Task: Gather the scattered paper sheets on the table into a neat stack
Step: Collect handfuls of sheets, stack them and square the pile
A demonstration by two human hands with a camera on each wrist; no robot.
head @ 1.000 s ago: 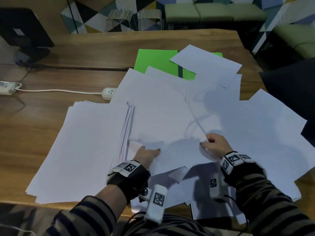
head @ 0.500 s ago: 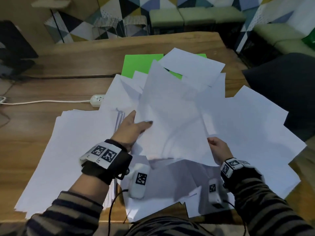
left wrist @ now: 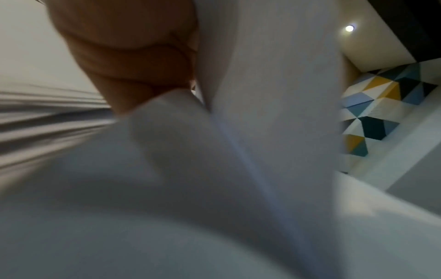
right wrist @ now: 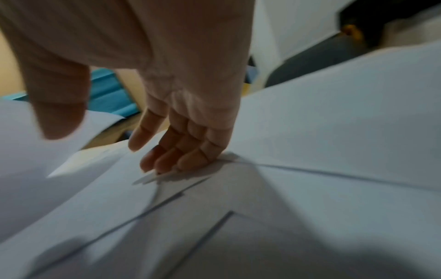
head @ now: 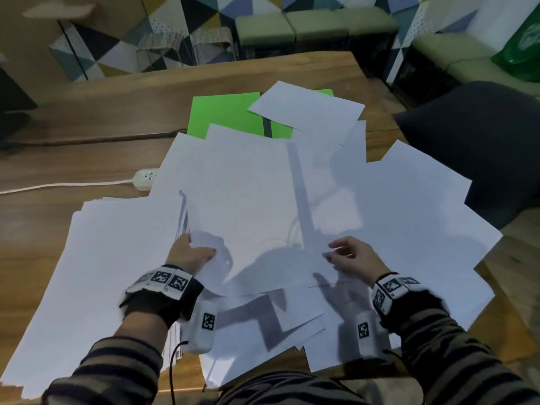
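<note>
Two hands on scattered paper sheets (head: pixel 263 200): left hand (head: pixel 190 255) gripping some, right hand (head: pixel 353 258) loose-fingered

hands: 2 | gathered white paper stack (head: pixel 96 276): 1 | loose white paper sheets (head: pixel 380 206): too many overlapping to count | bright green folder (head: pixel 225 115): 1 | white power strip (head: pixel 145 178): 1

Both striped-sleeved forearms reach forward, wrists banded. The left hand (head: pixel 191 254) grips a sheet's edge; the right hand (head: pixel 352 258) hovers with fingers (right wrist: pixel 167 156) loosely extended, fingertips touching paper.
</note>
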